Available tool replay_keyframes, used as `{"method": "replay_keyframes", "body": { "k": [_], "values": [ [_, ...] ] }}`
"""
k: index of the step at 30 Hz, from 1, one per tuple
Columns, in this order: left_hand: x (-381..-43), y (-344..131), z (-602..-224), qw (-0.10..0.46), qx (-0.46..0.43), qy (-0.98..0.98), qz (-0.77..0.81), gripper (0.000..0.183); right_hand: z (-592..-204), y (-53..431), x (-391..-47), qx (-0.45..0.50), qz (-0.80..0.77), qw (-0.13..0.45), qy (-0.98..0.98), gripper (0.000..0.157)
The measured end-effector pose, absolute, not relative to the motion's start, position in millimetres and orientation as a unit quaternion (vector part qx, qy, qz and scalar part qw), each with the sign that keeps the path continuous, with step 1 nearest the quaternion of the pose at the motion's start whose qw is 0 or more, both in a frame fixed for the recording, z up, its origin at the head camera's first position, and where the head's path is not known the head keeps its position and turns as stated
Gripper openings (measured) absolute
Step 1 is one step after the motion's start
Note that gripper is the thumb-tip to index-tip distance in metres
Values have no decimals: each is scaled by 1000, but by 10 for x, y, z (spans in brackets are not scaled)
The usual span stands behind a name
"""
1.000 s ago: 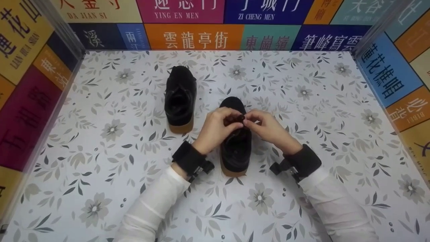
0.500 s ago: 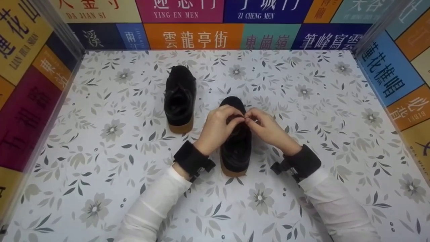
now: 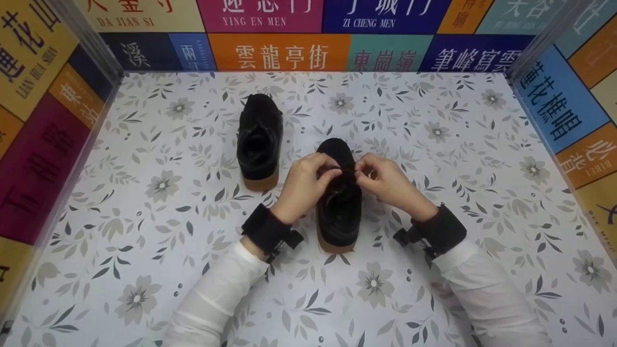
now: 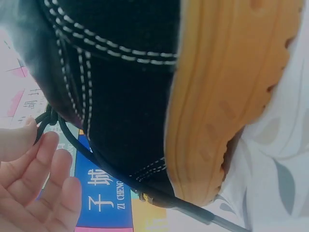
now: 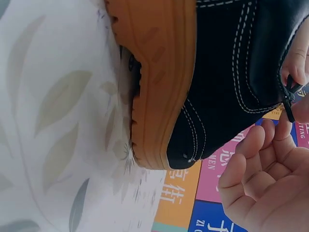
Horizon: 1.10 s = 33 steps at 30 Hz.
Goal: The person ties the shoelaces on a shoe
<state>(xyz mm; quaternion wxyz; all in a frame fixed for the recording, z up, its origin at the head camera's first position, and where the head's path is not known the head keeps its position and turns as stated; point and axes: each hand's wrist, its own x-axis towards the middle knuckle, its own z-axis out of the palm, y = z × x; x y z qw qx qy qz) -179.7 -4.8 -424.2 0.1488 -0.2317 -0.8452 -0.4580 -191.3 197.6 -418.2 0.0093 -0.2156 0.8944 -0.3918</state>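
Note:
A black shoe (image 3: 337, 149) with a tan sole (image 5: 159, 87) and white stitching stands on the patterned surface, its toe pointing away from me. At its lacing, my left hand (image 3: 304, 182) pinches a loop of the black shoelace (image 4: 79, 145) between thumb and forefinger. From the knot (image 4: 53, 116), one lace end hangs down past the shoe's side in the left wrist view. On the other side of the knot, my right hand (image 3: 388, 184) pinches another piece of the lace, its remaining fingers bent loosely. A short gap separates the two hands' fingertips over the shoe.
The matching black shoe (image 3: 260, 115) stands farther back to the left, also toe away. Panels (image 3: 279, 52) with coloured lettering border the back, left and right of the floral surface (image 3: 164, 241).
My fingertips were together over the lacing and have drawn apart, the left hand moving leftward and the right slightly rightward. Both shoes stay in place.

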Motion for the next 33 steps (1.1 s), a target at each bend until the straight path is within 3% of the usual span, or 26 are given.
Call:
{"method": "replay_keyframes", "body": {
  "k": [17, 33],
  "values": [
    [-1781, -194, -4298, 146, -230, -872, -406, 13, -4122, 2120, -1932, -355, -220, -123, 900, 12],
    [-1690, -368, -4445, 178, -237, -867, -401, 8, -4299, 2221, -1952, -411, -242, -191, 858, 12]
  ]
}}
